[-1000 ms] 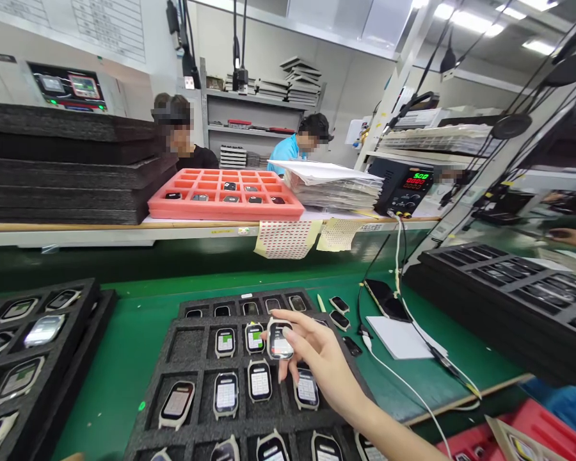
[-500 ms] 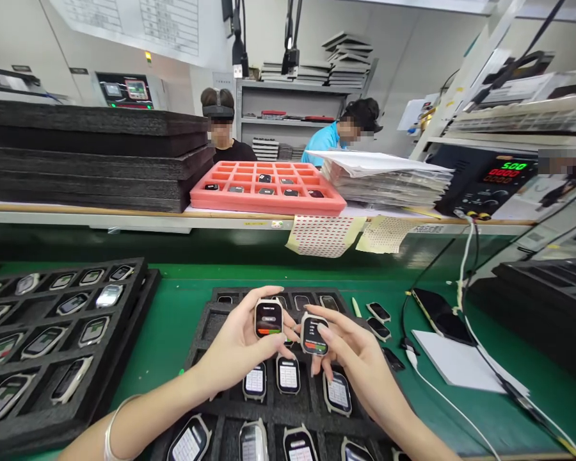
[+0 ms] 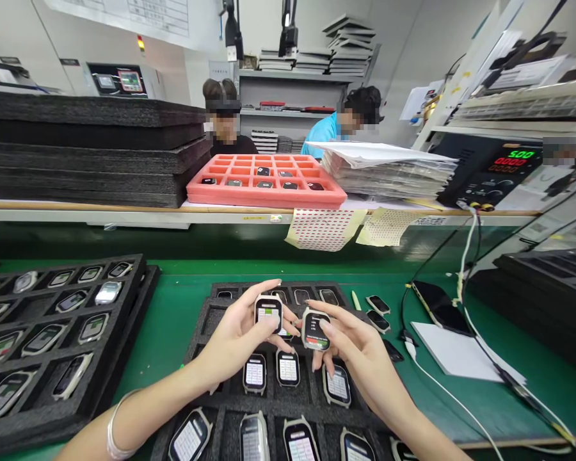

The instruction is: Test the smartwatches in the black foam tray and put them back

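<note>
My left hand (image 3: pixel 233 339) holds up a strapless smartwatch body (image 3: pixel 268 313) with a lit white and green screen. Beside it my right hand (image 3: pixel 360 355) pinches a second watch body (image 3: pixel 315 330) whose dark screen shows a red and green strip. Both watches hover above a black foam tray (image 3: pixel 211 320) on the green bench mat. The tray's pockets hold several more watch bodies with lit screens (image 3: pixel 288 368). A bracelet sits on my left wrist.
Another black foam tray of watches (image 3: pixel 52 326) lies at the left, a further dark tray (image 3: pixel 547 282) at the right. Loose watch bodies (image 3: pixel 378 314), a phone (image 3: pixel 436 306), white paper (image 3: pixel 454 355) and cables lie right of centre. Behind: red tray (image 3: pixel 264 186), stacked foam, two seated people.
My left hand came into view holding a watch, and my right hand drew its watch beside it. In the last half second the left watch's screen changed from dark to white and green.
</note>
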`<state>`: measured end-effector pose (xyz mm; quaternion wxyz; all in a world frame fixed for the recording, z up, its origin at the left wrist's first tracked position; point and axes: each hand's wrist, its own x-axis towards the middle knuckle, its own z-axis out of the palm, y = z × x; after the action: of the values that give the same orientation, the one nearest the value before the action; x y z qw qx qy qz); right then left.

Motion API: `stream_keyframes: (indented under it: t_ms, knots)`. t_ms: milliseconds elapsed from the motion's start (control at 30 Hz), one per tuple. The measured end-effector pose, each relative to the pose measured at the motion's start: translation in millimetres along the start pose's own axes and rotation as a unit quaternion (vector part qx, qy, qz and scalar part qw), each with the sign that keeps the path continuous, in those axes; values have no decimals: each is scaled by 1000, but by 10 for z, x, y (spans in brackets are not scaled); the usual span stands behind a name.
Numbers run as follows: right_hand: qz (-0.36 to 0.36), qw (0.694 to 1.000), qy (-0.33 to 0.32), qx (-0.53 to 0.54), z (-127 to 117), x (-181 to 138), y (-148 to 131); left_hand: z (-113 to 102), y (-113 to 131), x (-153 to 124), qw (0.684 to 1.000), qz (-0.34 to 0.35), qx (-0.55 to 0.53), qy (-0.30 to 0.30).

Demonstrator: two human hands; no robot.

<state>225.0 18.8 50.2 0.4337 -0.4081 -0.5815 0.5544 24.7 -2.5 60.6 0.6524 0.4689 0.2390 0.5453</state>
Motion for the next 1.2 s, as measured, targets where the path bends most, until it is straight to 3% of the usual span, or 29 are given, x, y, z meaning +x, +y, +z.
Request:
stream_keyframes:
  t_ms: [467, 933, 1200]
  knots:
    - [-9, 997, -33, 68, 20, -71, -29, 9, 16, -20, 1000, -2, 28, 10]
    - [-17, 996, -55, 69, 21, -103, -42, -57, -43, 1, 999, 6, 43, 4]
    - [-21, 999, -8, 41, 6, -85, 16, -64, -66, -8, 998, 3, 60, -1]
